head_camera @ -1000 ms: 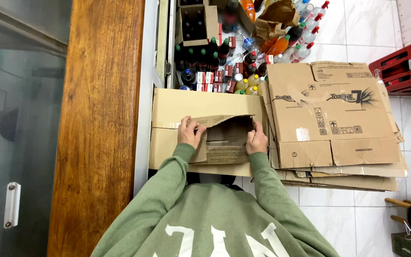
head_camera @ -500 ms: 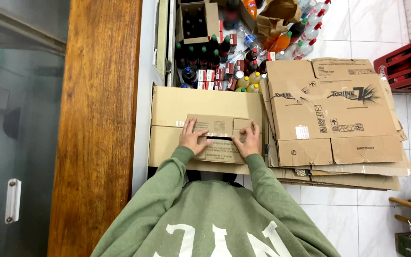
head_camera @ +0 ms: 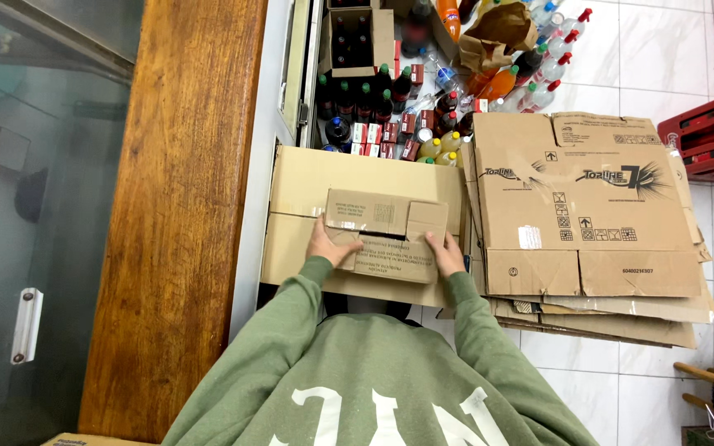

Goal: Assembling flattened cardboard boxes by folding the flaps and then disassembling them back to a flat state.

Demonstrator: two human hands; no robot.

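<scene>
Left hand point(head_camera: 330, 246) and right hand point(head_camera: 444, 253) clamped on opposite edges of a small flattened box point(head_camera: 386, 235), fingers curled over its sides, palms pressing in. Half a second ago still partly open, flaps gaping; now folded shut and pressed flat, so collapsing looks nearly done. Resting on a larger flattened carton point(head_camera: 299, 186) on the floor. Just to the right, a stack of flattened cartons point(head_camera: 588, 215). Beyond, crowded bottles point(head_camera: 373, 95); further right, a red crate point(head_camera: 708, 136). To the left, a wooden surface point(head_camera: 179, 206).
</scene>
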